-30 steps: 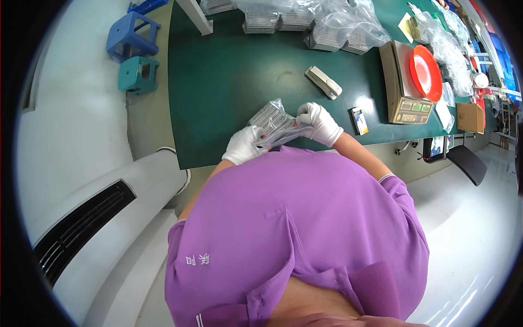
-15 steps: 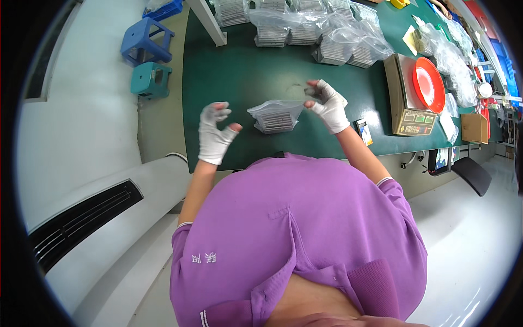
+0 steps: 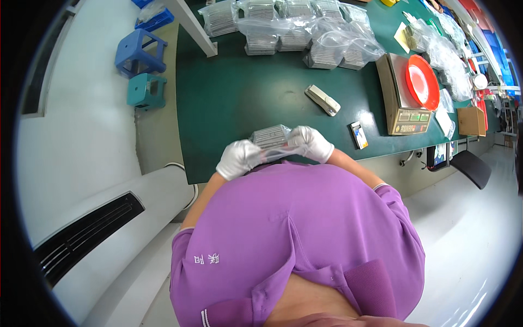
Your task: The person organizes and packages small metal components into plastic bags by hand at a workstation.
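Observation:
Close to the table's near edge, a clear plastic bag (image 3: 271,136) holds a stack of thin grey strips. Its loose plastic end faces my body. My left hand (image 3: 239,159), in a white glove with bare fingertips, grips that end at its left corner. At the right side my gloved right hand (image 3: 310,144) pinches the same bag, its fingertips partly hidden. The plastic is stretched between both hands. Beyond my right hand lies a beige stapler (image 3: 322,100), touched by neither hand.
Several filled bags (image 3: 294,35) line the back of the green table (image 3: 234,92). A scale (image 3: 403,103) with a red dish (image 3: 422,82) stands at the right, near a small box (image 3: 359,135). A white post (image 3: 193,27) rises at the far left; stools (image 3: 140,52) stand beyond the table.
Both hands came together and closed on the bag, which is nearer my body with its loose end now toward me. My right hand left the stapler's spot, uncovering it.

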Demonstrator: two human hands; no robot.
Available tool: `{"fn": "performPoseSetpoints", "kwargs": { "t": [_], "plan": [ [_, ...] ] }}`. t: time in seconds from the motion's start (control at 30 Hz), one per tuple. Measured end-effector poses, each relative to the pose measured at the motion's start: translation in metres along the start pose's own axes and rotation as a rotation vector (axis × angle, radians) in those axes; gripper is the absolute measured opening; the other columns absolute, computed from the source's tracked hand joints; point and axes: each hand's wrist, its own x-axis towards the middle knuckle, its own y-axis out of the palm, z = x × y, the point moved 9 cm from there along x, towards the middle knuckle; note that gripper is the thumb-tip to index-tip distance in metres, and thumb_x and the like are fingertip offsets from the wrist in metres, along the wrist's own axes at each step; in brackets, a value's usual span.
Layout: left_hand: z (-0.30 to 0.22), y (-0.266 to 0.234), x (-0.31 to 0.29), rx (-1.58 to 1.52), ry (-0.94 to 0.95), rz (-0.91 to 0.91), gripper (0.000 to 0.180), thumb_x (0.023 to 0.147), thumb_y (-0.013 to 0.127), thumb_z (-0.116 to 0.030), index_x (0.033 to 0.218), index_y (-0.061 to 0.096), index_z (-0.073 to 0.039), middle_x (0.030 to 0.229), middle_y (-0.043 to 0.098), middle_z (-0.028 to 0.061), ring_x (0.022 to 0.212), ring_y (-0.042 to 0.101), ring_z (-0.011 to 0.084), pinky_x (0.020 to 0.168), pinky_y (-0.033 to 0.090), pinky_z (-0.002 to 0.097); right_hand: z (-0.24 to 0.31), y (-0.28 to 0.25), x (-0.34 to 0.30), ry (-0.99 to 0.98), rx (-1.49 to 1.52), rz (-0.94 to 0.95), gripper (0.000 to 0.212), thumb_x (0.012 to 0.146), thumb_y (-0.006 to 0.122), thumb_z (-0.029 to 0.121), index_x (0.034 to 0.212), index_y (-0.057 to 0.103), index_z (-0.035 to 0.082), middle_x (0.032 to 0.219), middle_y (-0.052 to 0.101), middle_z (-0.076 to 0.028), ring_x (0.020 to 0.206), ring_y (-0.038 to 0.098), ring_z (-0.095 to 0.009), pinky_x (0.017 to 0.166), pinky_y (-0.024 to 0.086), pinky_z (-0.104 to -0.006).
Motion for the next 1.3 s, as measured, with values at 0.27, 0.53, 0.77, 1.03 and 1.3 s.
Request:
{"fn": "performPoseSetpoints", "kwargs": {
  "t": [0.27,0.53,0.77,1.03,1.3],
  "plan": [
    [-0.007,0.034,0.0,0.164,0.227,0.179,0.027,0.068,0.066,-0.023,0.093,0.063,-0.013,0.082,0.065,0.0037,0.074,0.062,0.0244,0.063,0.051,0.0342,0.008,0.005,-0.017,0.019,0.281,0.0,0.009,0.067,0.064,0.004,0.076,0.063,0.004,0.081,0.061,-0.009,0.069,0.057,-0.022,0.063,0.046,-0.0313],
    [0.063,0.067,-0.055,-0.746,-0.588,0.042,0.018,0.085,0.06,-0.016,0.098,0.063,-0.005,0.089,0.067,0.0046,0.078,0.063,0.0143,0.07,0.051,0.0266,-0.051,0.051,-0.054,0.525,0.567,0.028,0.011,0.087,0.057,0.01,0.083,0.063,0.001,0.081,0.061,-0.002,0.069,0.053,-0.008,0.058,0.043,-0.0241],
    [0.07,0.043,-0.067,-0.564,-0.771,-0.465,0.024,0.087,0.06,-0.022,0.095,0.059,0.001,0.082,0.063,0.0033,0.078,0.057,0.0093,0.074,0.044,0.0226,-0.076,0.052,-0.05,0.643,0.652,-0.16,0.019,0.093,0.047,0.02,0.094,0.053,0.002,0.077,0.052,0.0,0.072,0.044,-0.008,0.066,0.042,-0.025],
    [0.094,0.055,-0.069,-0.225,-0.835,-0.596,0.032,0.092,0.049,-0.033,0.086,0.056,-0.003,0.073,0.059,0.0064,0.069,0.054,0.0163,0.067,0.043,0.0288,-0.075,0.041,-0.042,0.792,0.217,-0.325,0.021,0.09,0.05,0.022,0.089,0.055,0.001,0.076,0.058,-0.018,0.069,0.055,-0.032,0.068,0.045,-0.0327],
    [0.114,0.061,-0.063,-0.328,-0.859,-0.408,0.038,0.09,0.05,-0.039,0.092,0.058,-0.002,0.081,0.061,0.0108,0.077,0.057,0.0194,0.072,0.044,0.03,-0.104,0.05,-0.047,0.841,0.199,-0.294,0.032,0.091,0.048,0.026,0.101,0.057,-0.003,0.086,0.063,-0.016,0.079,0.06,-0.025,0.074,0.045,-0.032]
  ]
}}
